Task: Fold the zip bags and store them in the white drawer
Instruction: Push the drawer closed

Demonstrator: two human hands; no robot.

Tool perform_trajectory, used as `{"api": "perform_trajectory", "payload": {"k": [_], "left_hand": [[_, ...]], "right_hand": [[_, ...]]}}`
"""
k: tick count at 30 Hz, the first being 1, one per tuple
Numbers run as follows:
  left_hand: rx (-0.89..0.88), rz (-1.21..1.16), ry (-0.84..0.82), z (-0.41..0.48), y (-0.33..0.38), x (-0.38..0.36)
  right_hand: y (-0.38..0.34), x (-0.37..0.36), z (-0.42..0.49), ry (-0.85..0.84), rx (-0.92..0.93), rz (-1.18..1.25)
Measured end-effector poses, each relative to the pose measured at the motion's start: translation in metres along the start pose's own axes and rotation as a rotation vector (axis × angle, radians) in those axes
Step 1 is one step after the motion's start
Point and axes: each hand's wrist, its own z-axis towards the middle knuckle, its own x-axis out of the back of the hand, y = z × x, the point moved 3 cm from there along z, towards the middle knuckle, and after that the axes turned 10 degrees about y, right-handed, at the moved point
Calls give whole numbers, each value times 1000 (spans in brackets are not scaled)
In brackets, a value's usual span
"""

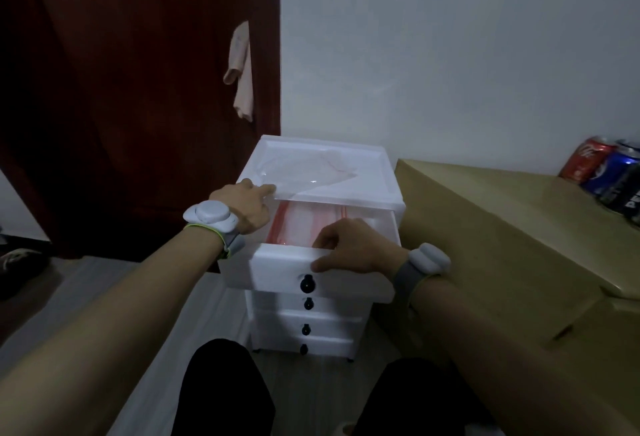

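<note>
**Up on the white cabinet (pixel 382 172): one clear zip bag (pixel 311 167) not yet stored**

Up on that tray-like top, the bag lies loose; whether it's creased yet, I can't tell. Below it, the top drawer (pixel 277 271) is pulled out toward the near side, with red-striped zip bags (pixel 299 224) lying inside.

The right hand (pixel 353 248) grips the drawer's front lip, fingers curled over the rim and thumb on the face just above the black knob (pixel 307 284). The left hand (pixel 251 208) sits at the near left corner of the top, fingertips at the bag's edge. I can't tell if it pinches the bag or only steadies the cabinet.

My take: hold the drawer steady, slide the bag off, and crease it hard since slick plastic springs back. Then lay it flat on the others.
</note>
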Motion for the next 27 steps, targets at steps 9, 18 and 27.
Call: {"api": "perform_trajectory", "payload": {"k": [9,18,27], "left_hand": [[-10,-24,27,2,-2,0],[-25,46,112,-3,-2,-17],[-33,53,306,-5,-3,-31]], "right_hand": [[21,6,12,450,2,-286],[33,-2,37,577,-36,-377],[32,-11,51,694,-50,-478]]}}
